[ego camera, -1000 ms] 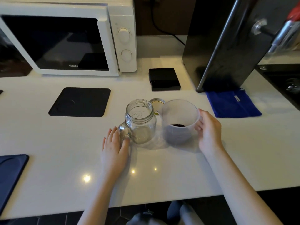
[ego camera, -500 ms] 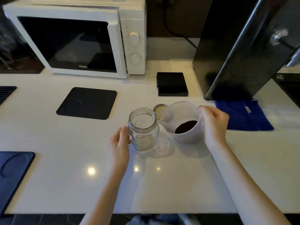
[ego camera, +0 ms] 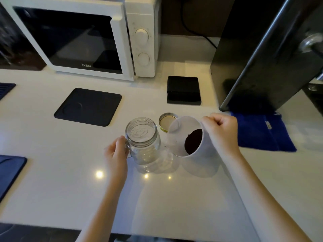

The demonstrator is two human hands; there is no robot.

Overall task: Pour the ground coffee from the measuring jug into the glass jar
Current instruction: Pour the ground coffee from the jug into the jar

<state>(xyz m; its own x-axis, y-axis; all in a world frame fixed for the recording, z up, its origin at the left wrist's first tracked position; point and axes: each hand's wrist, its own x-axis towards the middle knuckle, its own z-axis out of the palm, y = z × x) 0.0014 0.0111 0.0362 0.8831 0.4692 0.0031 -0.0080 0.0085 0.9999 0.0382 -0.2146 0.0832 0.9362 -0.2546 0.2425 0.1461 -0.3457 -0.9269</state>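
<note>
A clear glass jar (ego camera: 143,142) with a handle stands upright and empty on the white counter (ego camera: 70,180). My left hand (ego camera: 116,151) grips the jar's handle on its left side. My right hand (ego camera: 220,132) holds a white measuring jug (ego camera: 178,135) by its handle, lifted off the counter and tilted left toward the jar. Dark ground coffee (ego camera: 193,141) lies at the jug's bottom. The jug's spout is just right of the jar's mouth, not over it.
The jar's round metal lid (ego camera: 166,121) lies behind the jug. A black square mat (ego camera: 88,107) and a small black box (ego camera: 183,90) sit farther back, with a white microwave (ego camera: 83,39) behind. A blue cloth (ego camera: 262,131) lies right, under a black appliance (ego camera: 262,49).
My right hand has lifted the jug off the counter and tipped it further toward the jar. My left hand closed around the jar's handle.
</note>
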